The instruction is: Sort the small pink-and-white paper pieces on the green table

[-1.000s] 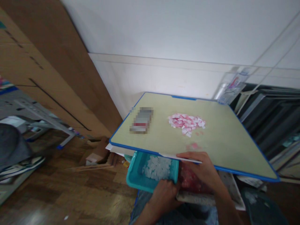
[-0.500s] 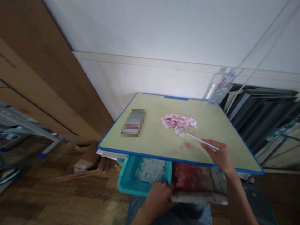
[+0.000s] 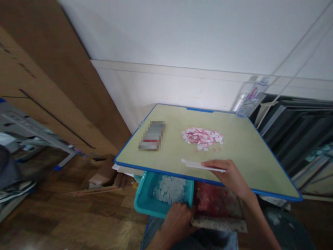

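Observation:
My right hand [image 3: 229, 173] is closed around a slim white stick-like tool [image 3: 194, 164], held above the near part of the yellow-green table [image 3: 249, 146]. A small pale bit shows at the tool's left tip, though I cannot tell whether it is separate. Beyond it lies a heap of small pink-and-white pieces [image 3: 203, 136]. Below the table edge, my left hand [image 3: 178, 217] is curled between a teal basin [image 3: 147, 209] and a red-stained tray [image 3: 217, 201]; its fingertips are hidden. Loose white pieces [image 3: 170, 189] lie inside the basin.
A pixelated flat object [image 3: 152, 136] lies on the table's left side. At the back right corner stands a clear bottle [image 3: 247, 100]. Dark flat panels [image 3: 291, 121] lean to the right. Cardboard [image 3: 104, 173] and a metal frame [image 3: 44, 128] are at left.
My right hand has drawn the white tool back from the heap towards the table's near edge. My left hand stays beside the basin. The whole view has shifted slightly.

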### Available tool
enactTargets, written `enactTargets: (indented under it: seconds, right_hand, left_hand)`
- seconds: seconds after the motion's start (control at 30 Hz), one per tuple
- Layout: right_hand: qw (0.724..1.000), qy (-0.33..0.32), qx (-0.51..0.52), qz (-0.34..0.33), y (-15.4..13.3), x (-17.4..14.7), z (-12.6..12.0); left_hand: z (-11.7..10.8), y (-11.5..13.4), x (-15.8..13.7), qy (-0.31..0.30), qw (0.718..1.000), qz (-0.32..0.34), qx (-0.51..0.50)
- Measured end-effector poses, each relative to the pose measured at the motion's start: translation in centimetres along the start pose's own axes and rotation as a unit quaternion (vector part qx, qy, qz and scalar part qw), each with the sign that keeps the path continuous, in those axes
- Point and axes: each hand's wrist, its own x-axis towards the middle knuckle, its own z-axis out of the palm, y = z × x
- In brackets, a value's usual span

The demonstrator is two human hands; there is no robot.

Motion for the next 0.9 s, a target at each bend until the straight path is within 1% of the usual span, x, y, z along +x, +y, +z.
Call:
enactTargets:
  seconds: [0.1, 0.23, 0.4, 0.47, 0.6, 0.7, 0.8, 0.9]
  right_hand:
    - [1.000, -0.008, 0.015, -0.012, -1.0, 0.4, 0.9]
    - [1.000, 0.011, 0.012, 0.011, -1.9, 0.7, 1.5]
    - [0.999, -0.039, 0.000, 0.018, -2.8, 0.8, 2.1]
    - [0.999, -0.044, -0.002, 0.022, -3.2, 0.8, 2.2]
    - [0.999, -0.030, -0.014, 0.038, -3.5, 0.8, 2.4]
    - [0.998, -0.042, 0.008, 0.045, -3.5, 0.7, 2.5]
    - [0.997, -0.060, 0.030, 0.045, -3.7, 0.5, 2.6]
    - [0.997, -0.052, 0.032, 0.040, -3.6, 0.2, 2.6]
  left_hand:
    - [0.0, 0.0, 0.0, 0.002, 1.000, 0.006, 0.001]
    - [0.1, 0.0, 0.0, 0.004, 1.000, 0.007, 0.003]
    - [0.2, 0.0, 0.0, 0.014, 1.000, 0.004, -0.012]
    - [0.2, 0.0, 0.0, 0.014, 1.000, 0.003, -0.016]
    - [0.4, 0.1, 0.0, 0.021, 1.000, 0.000, -0.018]
    - [0.5, 0.0, 0.0, 0.025, 0.999, -0.005, -0.021]
    - [0.3, 0.0, 0.0, 0.016, 1.000, 0.000, -0.020]
    - [0.1, 0.1, 0.0, 0.001, 1.000, 0.001, -0.015]
